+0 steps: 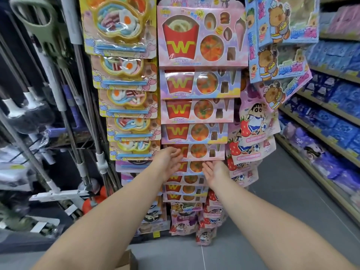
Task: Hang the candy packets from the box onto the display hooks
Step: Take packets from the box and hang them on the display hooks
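A tall display rack carries hanging candy packets in columns. The middle column holds pink packets with a red fries carton marked W (196, 111). Yellow egg-and-bacon gummy packets (124, 75) hang to the left, and blue bear packets (280, 61) and strawberry cartoon pouches (253, 137) hang to the right. My left hand (170, 162) reaches to the low W packets with relaxed fingers and holds nothing. My right hand (214, 172) is open, palm up, just below a W packet (194, 166). A corner of the cardboard box (126, 260) shows at the bottom edge.
Mops and metal poles (78, 114) lean at the left of the rack. Shelves of blue and purple packs (331, 123) run along the right side. A grey floor aisle (272, 211) lies between the rack and those shelves.
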